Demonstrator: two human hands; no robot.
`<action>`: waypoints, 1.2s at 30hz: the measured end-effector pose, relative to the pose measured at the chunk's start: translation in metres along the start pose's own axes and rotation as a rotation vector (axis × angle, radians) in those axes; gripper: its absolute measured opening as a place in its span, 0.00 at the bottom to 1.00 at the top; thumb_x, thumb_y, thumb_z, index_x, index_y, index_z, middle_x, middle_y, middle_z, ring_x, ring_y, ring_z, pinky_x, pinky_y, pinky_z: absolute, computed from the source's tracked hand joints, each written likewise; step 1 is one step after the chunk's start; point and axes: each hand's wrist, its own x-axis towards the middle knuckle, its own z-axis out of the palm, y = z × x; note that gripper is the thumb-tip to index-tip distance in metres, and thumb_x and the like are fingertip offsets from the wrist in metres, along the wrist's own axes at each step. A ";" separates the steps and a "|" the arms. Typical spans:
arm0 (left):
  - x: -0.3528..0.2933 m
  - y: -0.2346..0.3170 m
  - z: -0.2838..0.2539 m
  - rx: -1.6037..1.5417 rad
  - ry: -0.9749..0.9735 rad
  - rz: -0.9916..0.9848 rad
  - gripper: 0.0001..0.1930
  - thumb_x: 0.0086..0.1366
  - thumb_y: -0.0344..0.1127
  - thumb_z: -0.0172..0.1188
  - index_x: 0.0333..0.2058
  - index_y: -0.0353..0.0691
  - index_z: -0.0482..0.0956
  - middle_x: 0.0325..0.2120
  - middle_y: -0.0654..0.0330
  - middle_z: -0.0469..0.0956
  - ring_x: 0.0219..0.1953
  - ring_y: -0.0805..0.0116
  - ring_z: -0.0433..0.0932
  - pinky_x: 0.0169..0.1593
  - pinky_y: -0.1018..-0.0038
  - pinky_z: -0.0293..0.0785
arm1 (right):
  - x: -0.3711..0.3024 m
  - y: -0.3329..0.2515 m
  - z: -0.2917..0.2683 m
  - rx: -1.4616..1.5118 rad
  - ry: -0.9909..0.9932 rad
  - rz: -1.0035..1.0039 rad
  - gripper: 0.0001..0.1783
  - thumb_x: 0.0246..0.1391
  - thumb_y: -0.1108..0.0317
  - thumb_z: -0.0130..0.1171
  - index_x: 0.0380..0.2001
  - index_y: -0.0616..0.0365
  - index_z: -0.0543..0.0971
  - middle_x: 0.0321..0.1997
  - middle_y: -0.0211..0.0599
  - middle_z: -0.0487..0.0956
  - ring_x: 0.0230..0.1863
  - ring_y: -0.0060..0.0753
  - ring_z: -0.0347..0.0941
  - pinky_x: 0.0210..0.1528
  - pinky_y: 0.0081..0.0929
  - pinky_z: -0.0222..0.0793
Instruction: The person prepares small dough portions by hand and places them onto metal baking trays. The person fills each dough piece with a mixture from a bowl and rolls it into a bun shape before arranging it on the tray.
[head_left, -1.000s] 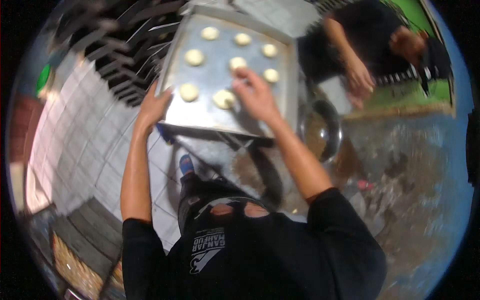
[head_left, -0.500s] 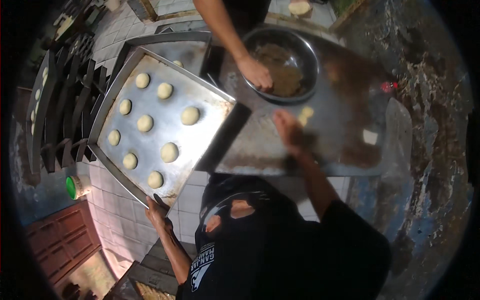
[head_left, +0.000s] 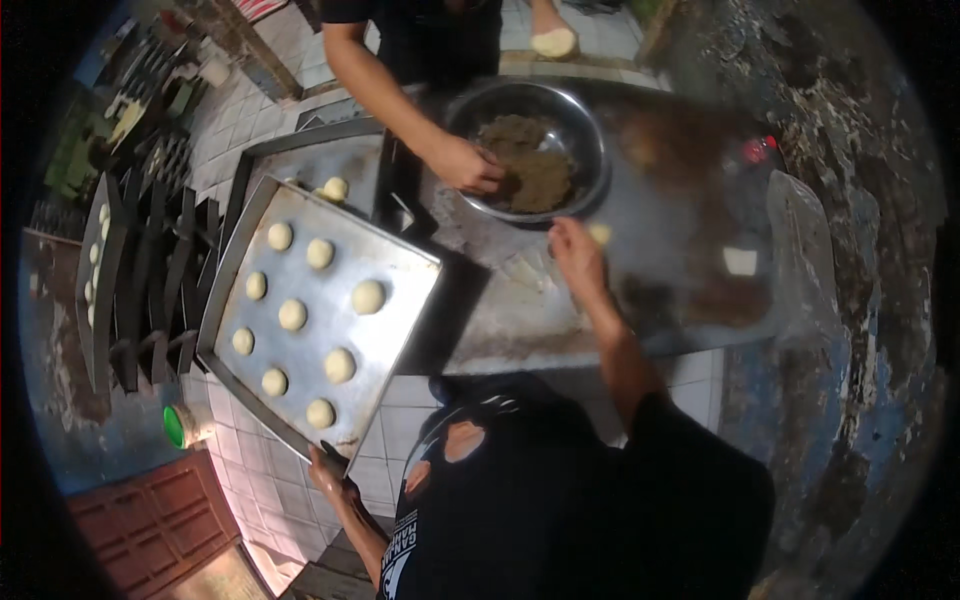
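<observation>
My left hand point(head_left: 335, 480) grips the near corner of a square metal baking tray point(head_left: 388, 385), which is tilted. Several round pale dough balls point(head_left: 292, 314) sit spaced apart on the tray. Above the table, my right hand point(head_left: 580, 258) is by the near rim of a steel bowl point(head_left: 600, 150), its fingers curled together; what they hold, if anything, is hidden. A small piece of yellow dough point(head_left: 600, 234) lies beside its fingertips. Brown crumbly filling point(head_left: 535, 180) partly fills the bowl. Across the table, a co-worker's hand point(head_left: 468, 165) reaches over the bowl's left rim.
Another tray point(head_left: 300, 160) with dough balls lies under the far side of mine. A rack of dark trays point(head_left: 150, 290) stands at left. The metal table point(head_left: 500, 335) carries a white square point(head_left: 740, 262) and a small red object point(head_left: 758, 150). A green-topped bucket point(head_left: 176, 426) stands lower left.
The whole view has shifted, so the tray sits lower in the picture. My right hand has come closer to the bowl rim, and fewer yellow dough pieces show beside it. My left hand keeps its grip.
</observation>
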 end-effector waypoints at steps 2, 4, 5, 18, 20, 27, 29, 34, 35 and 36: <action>-0.011 0.006 0.020 -0.002 -0.071 -0.016 0.26 0.71 0.52 0.60 0.50 0.29 0.76 0.41 0.54 0.79 0.41 0.59 0.81 0.45 0.64 0.79 | 0.027 0.035 -0.020 -0.074 0.076 -0.018 0.14 0.64 0.64 0.59 0.49 0.58 0.81 0.43 0.51 0.83 0.44 0.54 0.81 0.47 0.40 0.76; -0.018 0.008 0.028 -0.010 -0.119 -0.025 0.28 0.70 0.52 0.62 0.51 0.29 0.75 0.43 0.53 0.79 0.44 0.58 0.81 0.48 0.63 0.79 | 0.055 0.042 -0.032 -0.135 0.134 -0.046 0.15 0.65 0.61 0.59 0.51 0.57 0.80 0.43 0.52 0.83 0.44 0.53 0.81 0.47 0.38 0.76; -0.016 0.010 0.023 0.000 -0.131 -0.046 0.28 0.70 0.52 0.62 0.52 0.28 0.74 0.44 0.52 0.79 0.45 0.59 0.81 0.49 0.63 0.78 | 0.069 0.035 -0.026 -0.095 0.124 -0.146 0.15 0.65 0.62 0.58 0.52 0.56 0.80 0.42 0.52 0.83 0.45 0.54 0.81 0.47 0.40 0.76; -0.029 0.009 0.007 -0.001 0.000 -0.160 0.24 0.72 0.45 0.60 0.55 0.31 0.73 0.45 0.56 0.80 0.47 0.63 0.80 0.51 0.65 0.76 | 0.087 -0.041 0.032 0.295 -0.386 0.244 0.15 0.58 0.72 0.63 0.48 0.65 0.80 0.43 0.41 0.85 0.44 0.38 0.80 0.46 0.37 0.77; -0.019 0.013 0.016 0.024 -0.028 -0.124 0.23 0.72 0.46 0.60 0.54 0.30 0.75 0.43 0.57 0.80 0.43 0.66 0.79 0.48 0.67 0.75 | 0.058 -0.088 0.037 0.605 -0.525 0.280 0.18 0.57 0.77 0.58 0.51 0.67 0.80 0.51 0.35 0.83 0.48 0.29 0.78 0.48 0.30 0.75; -0.023 0.016 0.021 -0.009 0.020 -0.005 0.17 0.68 0.42 0.62 0.44 0.32 0.78 0.32 0.62 0.77 0.29 0.73 0.73 0.33 0.70 0.71 | -0.026 -0.225 0.175 0.241 -0.868 -0.922 0.22 0.52 0.79 0.51 0.51 0.64 0.81 0.60 0.52 0.78 0.60 0.50 0.75 0.69 0.48 0.62; -0.018 0.013 0.038 0.001 0.000 -0.004 0.15 0.66 0.40 0.62 0.42 0.32 0.78 0.31 0.63 0.77 0.28 0.74 0.72 0.32 0.71 0.70 | -0.013 -0.212 0.198 -0.491 -0.642 -1.346 0.20 0.50 0.76 0.55 0.48 0.60 0.82 0.54 0.51 0.82 0.64 0.57 0.71 0.73 0.57 0.51; -0.037 -0.003 0.020 -0.079 0.023 0.006 0.11 0.61 0.33 0.59 0.37 0.30 0.79 0.26 0.63 0.76 0.26 0.72 0.73 0.30 0.72 0.68 | 0.018 -0.289 0.129 -0.174 -0.462 -1.144 0.19 0.53 0.73 0.57 0.50 0.61 0.80 0.44 0.46 0.84 0.57 0.54 0.74 0.64 0.52 0.63; -0.041 -0.002 0.023 -0.079 0.019 0.002 0.11 0.61 0.33 0.59 0.37 0.30 0.79 0.26 0.63 0.76 0.26 0.72 0.73 0.30 0.72 0.68 | 0.028 -0.276 0.121 -0.100 -0.491 -0.991 0.20 0.56 0.71 0.57 0.52 0.63 0.79 0.48 0.48 0.83 0.59 0.55 0.73 0.64 0.49 0.64; -0.054 0.002 0.021 -0.085 0.024 -0.044 0.10 0.59 0.32 0.59 0.35 0.30 0.79 0.24 0.64 0.75 0.25 0.73 0.72 0.28 0.73 0.66 | 0.031 -0.257 0.111 -0.013 -0.521 -0.837 0.21 0.59 0.68 0.57 0.55 0.64 0.78 0.51 0.51 0.83 0.60 0.56 0.73 0.64 0.46 0.65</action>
